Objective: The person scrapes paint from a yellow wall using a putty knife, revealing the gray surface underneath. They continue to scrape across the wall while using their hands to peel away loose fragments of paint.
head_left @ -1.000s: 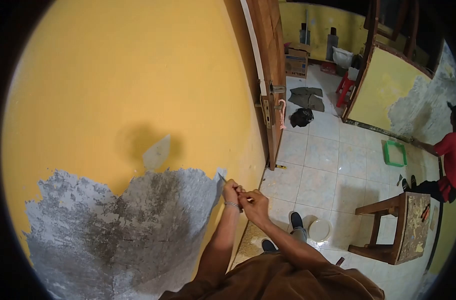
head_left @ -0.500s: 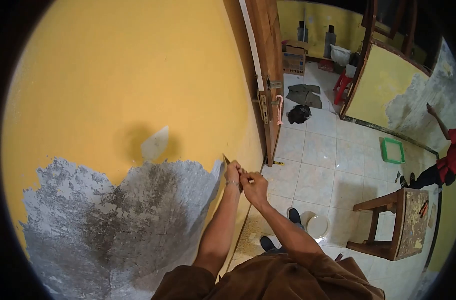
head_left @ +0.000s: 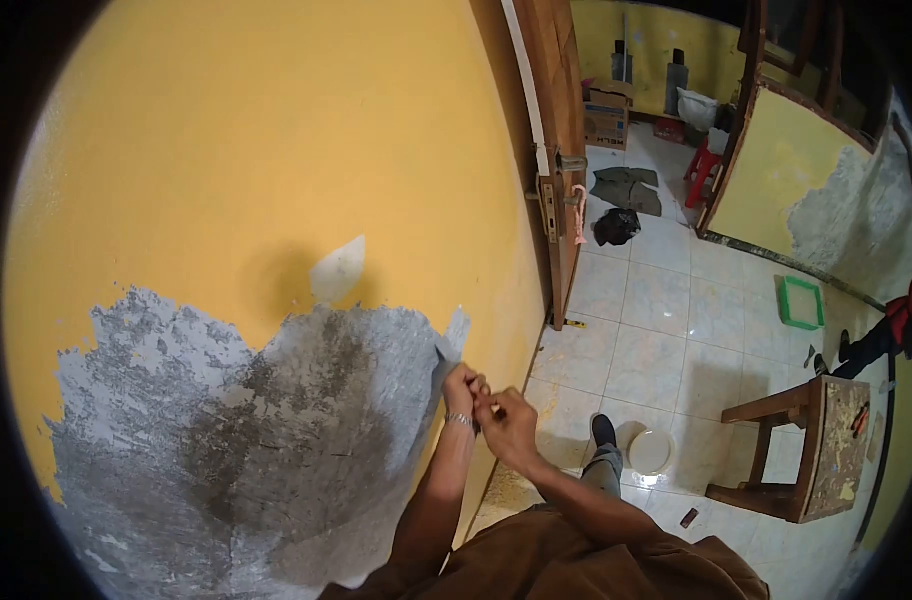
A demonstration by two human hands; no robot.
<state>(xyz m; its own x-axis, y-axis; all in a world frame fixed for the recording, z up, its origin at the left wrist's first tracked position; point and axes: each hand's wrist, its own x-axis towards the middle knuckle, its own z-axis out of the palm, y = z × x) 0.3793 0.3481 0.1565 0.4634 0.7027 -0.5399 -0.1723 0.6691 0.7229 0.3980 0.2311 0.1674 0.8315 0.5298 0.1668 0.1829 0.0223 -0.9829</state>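
Gripping scraper [head_left: 444, 348] in clenched left hand [head_left: 460, 390] and right hand [head_left: 511, 430] at edge of grey patch [head_left: 286, 430]; may gouge it (corner first) if overtilted.

One left hand [head_left: 460, 392], one right hand [head_left: 510, 428], one blade [head_left: 446, 349]
I count one green tray [head_left: 784, 304], one wooden stool [head_left: 840, 450], one cardboard box [head_left: 605, 123] (and one co-worker [head_left: 872, 347]).

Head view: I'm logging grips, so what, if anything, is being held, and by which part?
A scraper, in the left hand, gripped behind the blade; its handle is hidden. Whether the right hand also grips it is unclear.
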